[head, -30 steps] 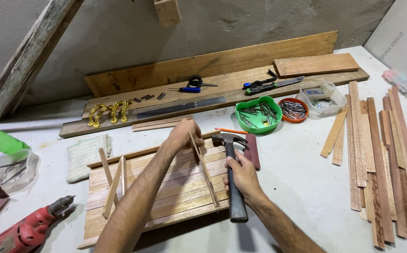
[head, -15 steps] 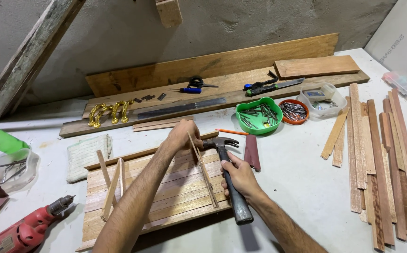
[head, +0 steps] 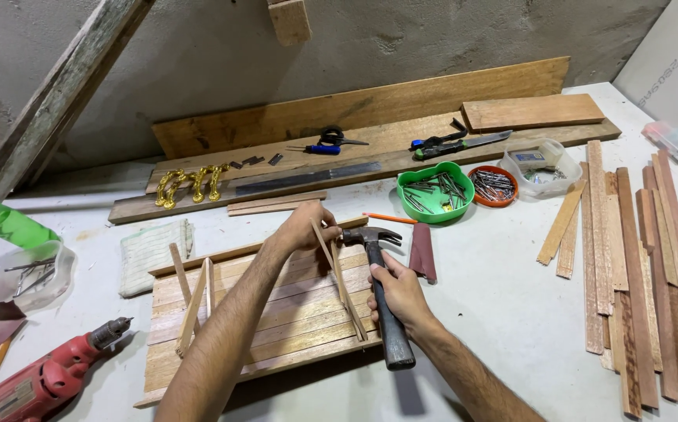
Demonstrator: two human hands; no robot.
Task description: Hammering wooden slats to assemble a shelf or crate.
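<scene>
Head view is looking down on a white table where a slatted wooden panel is lying near the middle. Reaching in from six o'clock, the left hand is curling its fingers around the top end of a thin wooden strip, holding it against the panel's right side. At four o'clock from that hand, the right hand is gripping the dark handle of a claw hammer, whose steel head is sitting just beside the strip's upper end; whether it is touching the wood cannot be told. Two more thin strips are lying crossed on the panel's left part. At one o'clock from the hammer, a green bowl of nails is sitting next to a small orange dish of nails. A row of wooden slats is lying at three o'clock. A red power drill is resting at eight o'clock, and gold-coloured handles are lying on a long plank at eleven o'clock.
</scene>
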